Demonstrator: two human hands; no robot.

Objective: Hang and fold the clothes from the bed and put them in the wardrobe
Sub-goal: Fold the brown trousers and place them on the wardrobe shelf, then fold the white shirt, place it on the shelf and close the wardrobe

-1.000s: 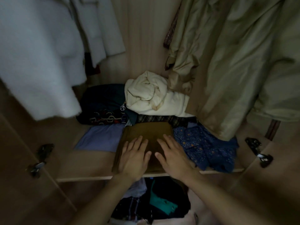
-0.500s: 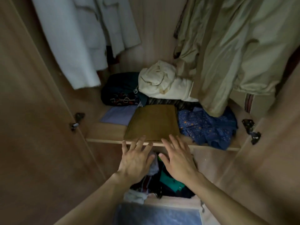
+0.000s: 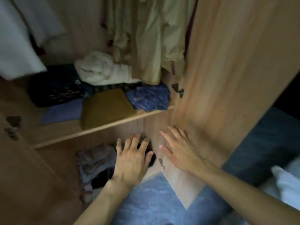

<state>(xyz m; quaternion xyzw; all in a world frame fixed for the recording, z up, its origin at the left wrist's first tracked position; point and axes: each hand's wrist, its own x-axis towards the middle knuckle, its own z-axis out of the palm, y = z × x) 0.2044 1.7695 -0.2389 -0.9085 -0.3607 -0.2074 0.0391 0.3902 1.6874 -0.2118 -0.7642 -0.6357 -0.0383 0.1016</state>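
A folded brown garment (image 3: 107, 108) lies on the wardrobe shelf (image 3: 103, 127), between a folded lilac cloth (image 3: 63, 111) and a crumpled blue patterned garment (image 3: 149, 98). Behind them sit a dark garment (image 3: 55, 88) and a cream bundle (image 3: 100, 69). My left hand (image 3: 131, 159) hovers below the shelf, fingers spread, holding nothing. My right hand (image 3: 180, 146) is flat with straight fingers in front of the right wardrobe door (image 3: 227, 78); whether it touches the door is unclear. Olive (image 3: 149, 38) and white (image 3: 17, 38) garments hang above.
The left door (image 3: 19, 176) stands open at the left with hinges (image 3: 13, 127) showing. A lower compartment holds a heap of mixed clothes (image 3: 95, 164). Blue-grey floor (image 3: 154, 205) lies below, and a dark bed edge with white bedding (image 3: 285, 184) is at the right.
Both hands drew back off the brown garment and out of the wardrobe, dropping below the shelf. The view swung to the right, bringing the right door and the bed into sight.
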